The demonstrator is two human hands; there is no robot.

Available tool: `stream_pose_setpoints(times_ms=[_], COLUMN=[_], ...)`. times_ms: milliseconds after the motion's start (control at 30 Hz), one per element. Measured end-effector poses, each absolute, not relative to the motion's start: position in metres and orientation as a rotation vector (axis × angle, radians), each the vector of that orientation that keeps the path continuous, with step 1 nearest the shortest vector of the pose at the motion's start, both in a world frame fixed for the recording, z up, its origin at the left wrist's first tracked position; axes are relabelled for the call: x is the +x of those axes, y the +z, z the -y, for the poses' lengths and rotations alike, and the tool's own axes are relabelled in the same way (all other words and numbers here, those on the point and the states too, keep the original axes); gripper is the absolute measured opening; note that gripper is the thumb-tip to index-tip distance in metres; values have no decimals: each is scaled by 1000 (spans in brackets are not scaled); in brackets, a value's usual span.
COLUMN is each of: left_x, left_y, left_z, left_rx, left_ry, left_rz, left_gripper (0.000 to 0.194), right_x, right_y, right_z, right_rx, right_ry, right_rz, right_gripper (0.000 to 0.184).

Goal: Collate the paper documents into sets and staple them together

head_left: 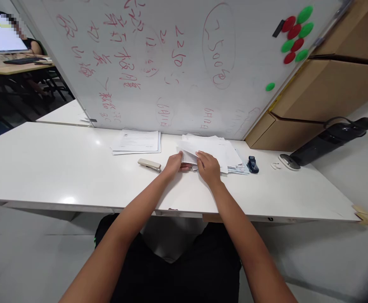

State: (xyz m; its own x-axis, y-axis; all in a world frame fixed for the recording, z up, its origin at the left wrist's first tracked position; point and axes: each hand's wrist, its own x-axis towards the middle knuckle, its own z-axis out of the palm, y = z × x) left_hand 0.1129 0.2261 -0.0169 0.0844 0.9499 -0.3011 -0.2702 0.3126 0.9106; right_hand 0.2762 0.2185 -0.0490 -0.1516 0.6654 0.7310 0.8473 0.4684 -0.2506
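A loose stack of white paper sheets (pixel 231 152) lies on the desk before the whiteboard, its edges fanned unevenly. My left hand (pixel 174 165) grips sheets at the stack's left front corner, thumb above and fingers underneath. My right hand (pixel 209 167) is closed on the sheets at their front edge, fingers over the top paper; its thumb is partly hidden. Between my hands the upper sheet bends up a little. Left of my left hand rests a beige stapler (pixel 150 164). Farther left lies a neater pile of printed sheets (pixel 136 141).
Right of the stack sit a small dark blue object (pixel 252 164), a computer mouse (pixel 289 162) and a leaning black bottle (pixel 326 141). Cardboard boxes (pixel 335 88) stack up beside the whiteboard (pixel 184 84), which carries red writing and magnets. A person sits at another desk, far left.
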Motion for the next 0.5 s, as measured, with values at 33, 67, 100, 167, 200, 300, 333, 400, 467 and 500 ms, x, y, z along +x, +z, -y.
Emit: stream_pose_setpoints(times_ms=[33, 67, 100, 167, 200, 300, 333, 400, 467, 500], left_x=[113, 113, 113, 113, 113, 111, 110, 109, 109, 110], left_y=[-18, -19, -20, -20, -20, -14, -12, -10, -10, -11], left_z=[-227, -227, -228, -227, -226, -222, -221, -219, -219, -219], left_rx=[790, 790, 798, 827, 847, 922, 953, 1012, 1057, 1073], left_ry=[1060, 1049, 1039, 1024, 1020, 1016, 1015, 1019, 1041, 1058], left_rz=[-1105, -1111, -1120, -1146, -1157, -1193, -1203, -1204, -1175, -1146], left_gripper=[30, 26, 22, 16, 14, 14, 17, 23, 28, 30], right_x=[276, 277, 277, 277, 277, 277, 276, 275, 274, 274], right_y=[-49, -50, -50, -50, -50, -49, -48, -46, -45, -45], right_z=[-219, -219, -219, -219, -219, -217, -217, -215, -214, -213], right_rx=[-1273, -1285, -1300, -1327, -1336, -1338, -1329, -1294, -1253, -1240], right_ry=[-279, -283, -287, -293, -290, -245, -217, -150, -103, -92], right_rz=[1872, 1855, 1836, 1806, 1798, 1816, 1838, 1898, 1948, 1960], right_gripper=[30, 30, 30, 30, 30, 30, 30, 31, 32, 33])
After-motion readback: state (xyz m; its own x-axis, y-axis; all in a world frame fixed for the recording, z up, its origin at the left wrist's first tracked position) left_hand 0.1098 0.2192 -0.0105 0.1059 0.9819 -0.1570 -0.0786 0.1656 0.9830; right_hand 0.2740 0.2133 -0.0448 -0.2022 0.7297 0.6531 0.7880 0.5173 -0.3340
